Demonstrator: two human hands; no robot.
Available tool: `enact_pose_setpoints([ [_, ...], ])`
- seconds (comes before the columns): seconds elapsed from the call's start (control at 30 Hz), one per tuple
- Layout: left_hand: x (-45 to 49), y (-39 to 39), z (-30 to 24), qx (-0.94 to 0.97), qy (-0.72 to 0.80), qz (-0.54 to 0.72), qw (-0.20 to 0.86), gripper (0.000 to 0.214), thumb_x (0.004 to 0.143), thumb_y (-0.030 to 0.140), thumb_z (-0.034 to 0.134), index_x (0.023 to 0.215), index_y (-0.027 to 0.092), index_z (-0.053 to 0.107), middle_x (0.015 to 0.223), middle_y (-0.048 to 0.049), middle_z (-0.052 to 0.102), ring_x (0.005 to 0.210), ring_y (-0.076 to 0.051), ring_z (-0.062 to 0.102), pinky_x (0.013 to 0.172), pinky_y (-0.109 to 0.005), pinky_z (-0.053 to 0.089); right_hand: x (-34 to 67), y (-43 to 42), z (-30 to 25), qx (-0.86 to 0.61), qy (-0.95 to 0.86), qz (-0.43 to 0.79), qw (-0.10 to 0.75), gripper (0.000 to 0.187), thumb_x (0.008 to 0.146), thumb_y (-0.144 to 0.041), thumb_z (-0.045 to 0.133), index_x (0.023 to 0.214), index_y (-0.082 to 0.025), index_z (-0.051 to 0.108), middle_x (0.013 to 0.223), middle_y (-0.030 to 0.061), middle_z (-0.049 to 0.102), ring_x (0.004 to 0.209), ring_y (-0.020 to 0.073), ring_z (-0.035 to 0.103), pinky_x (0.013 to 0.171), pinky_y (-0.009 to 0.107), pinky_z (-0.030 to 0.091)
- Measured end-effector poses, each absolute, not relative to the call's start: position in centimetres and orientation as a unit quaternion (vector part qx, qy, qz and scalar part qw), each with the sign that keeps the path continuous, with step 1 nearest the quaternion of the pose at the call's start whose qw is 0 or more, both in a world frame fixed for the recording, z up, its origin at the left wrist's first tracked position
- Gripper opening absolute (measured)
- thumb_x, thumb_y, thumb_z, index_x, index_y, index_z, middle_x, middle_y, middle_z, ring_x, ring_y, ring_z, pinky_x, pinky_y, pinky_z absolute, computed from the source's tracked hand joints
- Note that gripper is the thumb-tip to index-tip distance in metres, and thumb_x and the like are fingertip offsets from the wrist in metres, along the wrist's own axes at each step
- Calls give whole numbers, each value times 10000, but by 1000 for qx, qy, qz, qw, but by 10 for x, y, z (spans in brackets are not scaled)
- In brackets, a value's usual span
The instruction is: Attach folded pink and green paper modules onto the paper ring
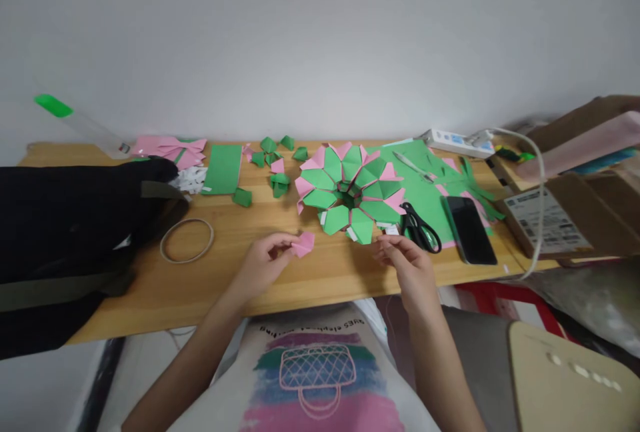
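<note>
Between the thumb and fingers of my left hand [274,253] is a small pink folded paper piece [303,245], held just above the wooden table. My right hand [403,257] is closed in a pinch at the front right edge of a ring-shaped paper flower [335,167]. What those fingertips hold, if anything, is too small to make out. Green folded petals with pink tips make up the flower, which has an open hole in its middle. White strips stick to several of its front petals. Loose green folded pieces [280,183] lie to its left.
Black scissors [420,229], a phone [470,229] and green paper sheets [417,182] lie at the right. A power strip [460,143] and cardboard box [560,215] are beyond. At the left are a tape ring [187,241], black bag [75,225] and green paper stack [223,169].
</note>
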State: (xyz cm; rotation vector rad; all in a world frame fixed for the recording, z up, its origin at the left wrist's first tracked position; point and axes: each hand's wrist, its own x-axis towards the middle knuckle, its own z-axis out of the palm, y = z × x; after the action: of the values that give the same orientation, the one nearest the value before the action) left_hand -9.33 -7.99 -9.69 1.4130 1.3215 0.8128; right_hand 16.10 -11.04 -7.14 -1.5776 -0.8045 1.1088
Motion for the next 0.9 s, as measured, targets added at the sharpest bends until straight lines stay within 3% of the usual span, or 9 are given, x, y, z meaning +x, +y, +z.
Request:
enact_pose_setpoints([
  [0.1, -92, -86, -81, 578, 522, 336, 529, 203, 744, 338, 682, 877, 197, 744, 932, -70, 768, 845, -215, 699, 753, -317, 537, 155, -118, -64, -624, -374, 528, 438, 314, 642, -483, 770, 726, -183, 733, 673, 37, 719, 568, 135, 592, 583, 272, 485],
  [0.27, -85, -100, -60, 555, 499, 352, 565, 170, 743, 354, 704, 849, 225, 734, 891, -41, 766, 814, -193, 701, 743, -298, 551, 132, -135, -58, -564, -406, 615, 373, 316, 728, -465, 738, 909, -206, 757, 819, 49, 757, 740, 160, 667, 710, 289, 530],
  [0.63, -75, -115, -42, 590, 467, 331, 569, 138, 764, 268, 662, 865, 264, 757, 862, -18, 756, 782, -178, 670, 691, -285, 511, 113, -140, -53, -545, -385, 604, 435, 247, 748, -421, 750, 889, -219, 739, 691, -12, 694, 615, 108, 608, 608, 223, 491],
  [0.73, -74, -116, -44, 564, 470, 339, 588, 139, 774, 300, 655, 873, 236, 730, 789, -23, 737, 730, -172, 660, 675, -290, 514, 115, -139, -52, -526, -364, 634, 435, 203, 763, -410, 720, 774, -207, 732, 597, -19, 658, 544, 102, 579, 564, 217, 475],
  [0.8, -72, -116, -46, 561, 476, 342, 584, 172, 734, 325, 708, 872, 222, 706, 734, -19, 710, 676, -162, 631, 636, -282, 501, 115, -137, -52, -510, -363, 652, 428, 233, 750, -426, 718, 686, -202, 708, 578, -12, 657, 518, 104, 572, 531, 216, 463],
  [0.9, -68, -115, -46, 571, 492, 360, 549, 271, 619, 297, 804, 854, 220, 692, 826, -32, 695, 688, -149, 593, 614, -263, 480, 114, -136, -53, -516, -370, 650, 418, 269, 717, -455, 742, 658, -196, 695, 557, -8, 655, 509, 109, 574, 514, 214, 457],
])
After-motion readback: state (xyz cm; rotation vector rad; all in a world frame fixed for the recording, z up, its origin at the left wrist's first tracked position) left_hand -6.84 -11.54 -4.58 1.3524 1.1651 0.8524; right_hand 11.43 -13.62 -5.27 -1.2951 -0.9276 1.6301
